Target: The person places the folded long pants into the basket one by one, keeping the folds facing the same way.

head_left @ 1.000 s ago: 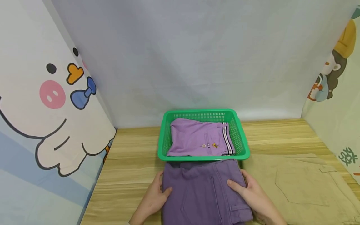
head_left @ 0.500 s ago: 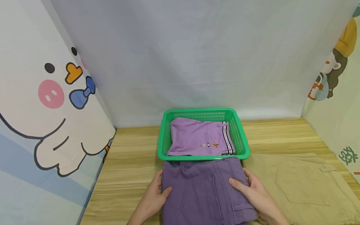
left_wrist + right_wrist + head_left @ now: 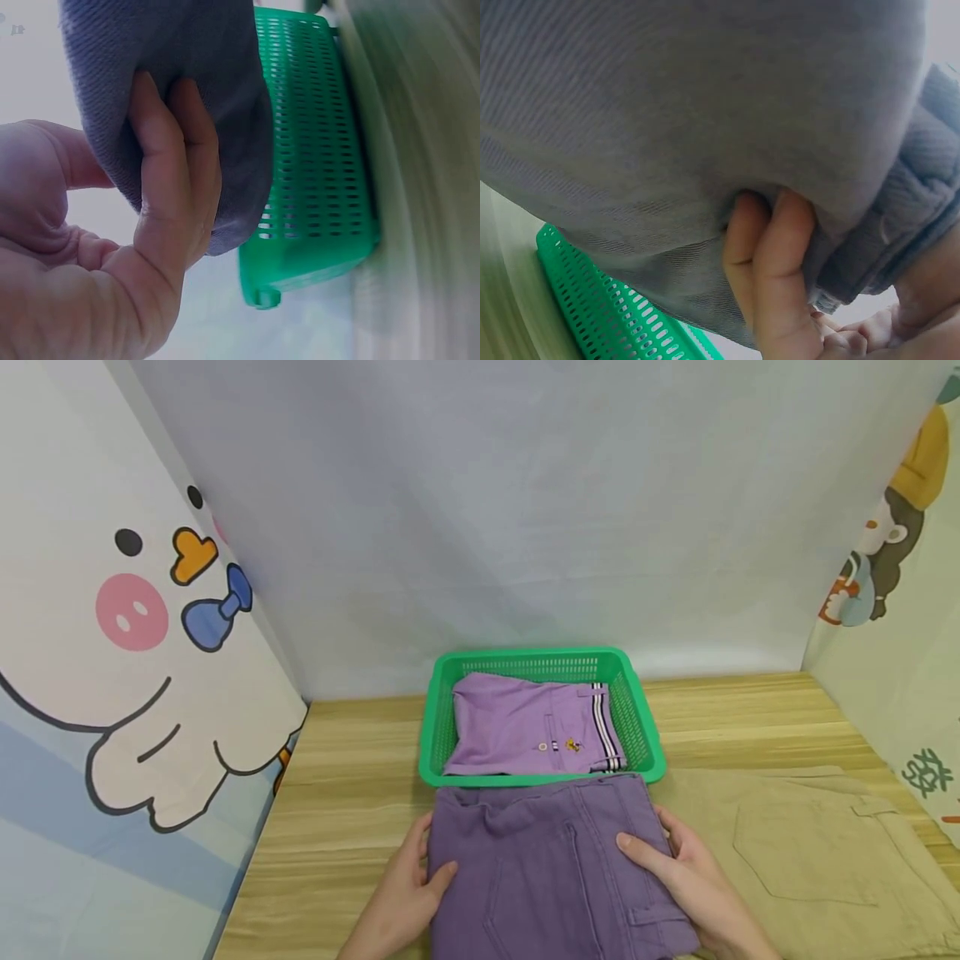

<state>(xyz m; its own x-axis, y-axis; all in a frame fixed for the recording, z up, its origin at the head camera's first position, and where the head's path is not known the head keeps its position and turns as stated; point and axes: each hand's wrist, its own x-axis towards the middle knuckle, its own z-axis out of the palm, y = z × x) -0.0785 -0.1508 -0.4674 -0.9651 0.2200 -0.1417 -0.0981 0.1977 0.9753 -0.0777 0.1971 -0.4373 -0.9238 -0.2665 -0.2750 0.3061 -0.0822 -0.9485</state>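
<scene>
trousers (image 3: pixel 540 868): plain purple | basket (image 3: pixel 525 653): green | striped garment (image 3: pixel 506 731): lilac, navy-and-white band | spread garment (image 3: pixel 802 852): plain khaki | surface (image 3: pixel 356 777): tan wood grain | back cloth (image 3: pixel 495 518): pale grey | left cloth (image 3: pixel 112 685): white cartoon figure, pink cheek, blue bow

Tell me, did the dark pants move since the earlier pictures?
Yes. In the head view, the far right corner of the dark pants has shifted slightly up and right against the basket, now covering a bit of its front.
</scene>
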